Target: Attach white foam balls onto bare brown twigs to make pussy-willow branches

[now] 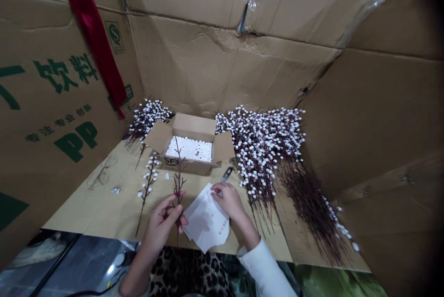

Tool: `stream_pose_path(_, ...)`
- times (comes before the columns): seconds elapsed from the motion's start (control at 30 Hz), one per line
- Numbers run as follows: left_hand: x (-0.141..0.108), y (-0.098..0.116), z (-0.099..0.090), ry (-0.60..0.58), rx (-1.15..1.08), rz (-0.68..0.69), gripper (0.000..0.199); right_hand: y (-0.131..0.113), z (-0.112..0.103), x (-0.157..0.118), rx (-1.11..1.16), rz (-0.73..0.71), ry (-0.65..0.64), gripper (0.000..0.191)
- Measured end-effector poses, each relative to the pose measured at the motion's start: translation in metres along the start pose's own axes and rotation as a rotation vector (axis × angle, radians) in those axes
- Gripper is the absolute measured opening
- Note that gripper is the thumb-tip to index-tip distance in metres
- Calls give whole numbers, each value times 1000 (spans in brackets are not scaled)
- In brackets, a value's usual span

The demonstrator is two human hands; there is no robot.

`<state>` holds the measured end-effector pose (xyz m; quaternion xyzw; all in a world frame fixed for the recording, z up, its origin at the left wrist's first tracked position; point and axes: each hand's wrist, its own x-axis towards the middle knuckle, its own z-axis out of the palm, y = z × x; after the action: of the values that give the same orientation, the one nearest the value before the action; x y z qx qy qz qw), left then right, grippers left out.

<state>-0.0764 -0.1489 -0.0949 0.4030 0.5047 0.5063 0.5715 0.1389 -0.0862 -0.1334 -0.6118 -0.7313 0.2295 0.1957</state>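
My left hand [165, 218] holds a bare brown twig [178, 179] upright, its fingers closed round the stem. Over the white paper sheets [206, 220], my right hand [227, 200] rests with its fingertips pinched together at the upper edge; whether anything small is between them is hidden. Behind the hands stands an open cardboard box [189, 166] filled with small white balls [189, 148]. To the left of the left hand lies a twig with white balls on it [149, 179].
White-berried branches [263, 144] are heaped at the right, beside a pile of bare twigs [312, 209]. Another berried bunch [149, 116] lies back left. A cutter [227, 174] is near the box. Glasses [102, 174] lie left. Cardboard walls [208, 65] enclose the table.
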Motion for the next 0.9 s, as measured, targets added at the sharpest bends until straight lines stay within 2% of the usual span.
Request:
stream_pose_path(0.13,1,2,1,32,-1,-14,64,1,2,2,-9,-4,-36,22)
stream_pose_path(0.37,-1,-3,2,81,-52,-3,61,8,4,7,74,-29,-78,25)
stream_pose_path(0.5,-3,2,0,30,-83,-9,71,7,-2,5,143,-48,-50,19)
stream_pose_path(0.6,-5,7,0,-49,-83,-2,89,4,-10,-2,202,-57,4,10)
stream_pose_path(0.7,-6,9,2,-81,-71,30,100,2,-16,-11,252,-53,52,16)
stream_pose_path(0.77,-5,9,3,-65,-56,40,93,1,-19,-18,273,-46,76,16)
stream_pose_path(0.9,-3,8,6,-43,-39,36,59,-4,-20,-32,277,-33,99,14)
